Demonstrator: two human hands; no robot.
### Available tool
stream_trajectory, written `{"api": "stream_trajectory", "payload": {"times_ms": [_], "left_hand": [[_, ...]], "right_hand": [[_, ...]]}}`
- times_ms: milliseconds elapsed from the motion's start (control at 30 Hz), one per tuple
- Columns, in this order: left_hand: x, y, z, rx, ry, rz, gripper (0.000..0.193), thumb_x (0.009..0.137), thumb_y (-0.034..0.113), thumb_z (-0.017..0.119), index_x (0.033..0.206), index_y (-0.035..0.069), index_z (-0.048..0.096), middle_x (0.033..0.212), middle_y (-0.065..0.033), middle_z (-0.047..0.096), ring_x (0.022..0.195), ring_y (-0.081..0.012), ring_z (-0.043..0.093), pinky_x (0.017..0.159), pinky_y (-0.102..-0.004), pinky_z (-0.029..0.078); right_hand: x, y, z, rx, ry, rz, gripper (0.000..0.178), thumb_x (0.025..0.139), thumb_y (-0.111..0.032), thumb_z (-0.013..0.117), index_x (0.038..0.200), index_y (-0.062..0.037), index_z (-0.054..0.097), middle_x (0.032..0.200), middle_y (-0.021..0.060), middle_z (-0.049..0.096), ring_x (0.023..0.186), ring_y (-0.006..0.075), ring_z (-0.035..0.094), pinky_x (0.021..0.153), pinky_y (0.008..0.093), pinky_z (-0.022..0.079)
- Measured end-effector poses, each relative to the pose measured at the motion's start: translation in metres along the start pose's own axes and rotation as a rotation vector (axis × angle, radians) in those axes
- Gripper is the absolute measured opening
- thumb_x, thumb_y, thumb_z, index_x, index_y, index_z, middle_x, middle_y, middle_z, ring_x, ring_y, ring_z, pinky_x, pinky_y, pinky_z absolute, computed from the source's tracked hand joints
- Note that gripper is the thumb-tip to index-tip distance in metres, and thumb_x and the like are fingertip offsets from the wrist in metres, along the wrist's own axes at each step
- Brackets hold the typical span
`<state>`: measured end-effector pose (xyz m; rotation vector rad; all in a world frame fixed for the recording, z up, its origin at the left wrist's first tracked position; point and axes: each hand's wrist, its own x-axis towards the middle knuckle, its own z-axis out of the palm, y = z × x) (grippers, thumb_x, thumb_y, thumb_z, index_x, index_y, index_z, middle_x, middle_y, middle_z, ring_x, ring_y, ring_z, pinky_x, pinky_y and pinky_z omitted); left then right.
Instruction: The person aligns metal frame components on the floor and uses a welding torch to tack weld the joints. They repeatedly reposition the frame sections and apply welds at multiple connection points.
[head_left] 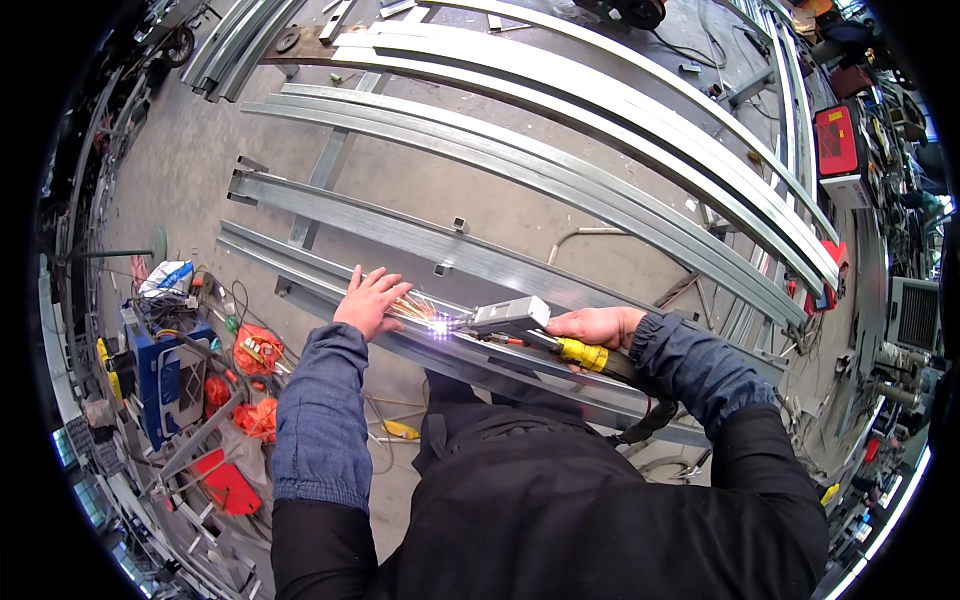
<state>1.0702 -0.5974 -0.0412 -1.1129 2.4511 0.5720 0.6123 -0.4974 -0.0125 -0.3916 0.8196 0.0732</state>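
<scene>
My right hand [592, 328] is wrapped around a handheld welding gun [512, 315] with a pale grey, box-shaped head and a yellow collar [584, 354]. A bright violet-white arc glows at the gun's tip, and orange sparks fan out leftward from it toward my fingers. Spread and bare, my left hand [370, 302] rests at the near metal profile [290, 262], just left of the arc; whether it presses on the metal I cannot tell. Beyond lies a wider galvanized beam [350, 212], with small square tube pieces [459, 224] standing along it. The glare hides the exact spot being welded.
Long steel profiles [480, 135] lie across the supports farther off. On the left floor stand a blue machine [165, 375], orange plastic bags [257, 350] and a red sheet [226, 482]. A red-and-white machine [838, 140] stands at the right. Cables trail over the floor.
</scene>
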Motion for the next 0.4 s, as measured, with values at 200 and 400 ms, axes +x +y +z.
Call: {"api": "stream_trajectory", "payload": {"times_ms": [200,400], "left_hand": [[-0.003,0.010,-0.004,0.003,-0.005,-0.037,0.090,0.080,0.041,0.092,0.159,0.029,0.050,0.167,-0.0005,0.048,0.161,-0.0303,0.034,0.134,-0.0650,0.019],[-0.004,0.011,0.004,-0.003,-0.019,-0.083,0.096,0.080,0.043,0.092,0.163,0.031,0.047,0.171,0.0002,0.043,0.163,-0.0307,0.030,0.134,-0.0642,0.018]], "right_hand": [[-0.009,0.008,0.011,-0.014,0.030,-0.029,0.048,0.116,-0.053,0.048,0.142,-0.0146,0.058,0.096,0.0053,0.069,0.072,0.0186,0.072,0.061,0.0356,0.062],[-0.032,0.042,0.019,0.038,-0.060,-0.171,0.053,0.114,-0.057,0.050,0.144,-0.0137,0.056,0.098,0.0075,0.070,0.071,0.0195,0.072,0.061,0.0351,0.062]]}}
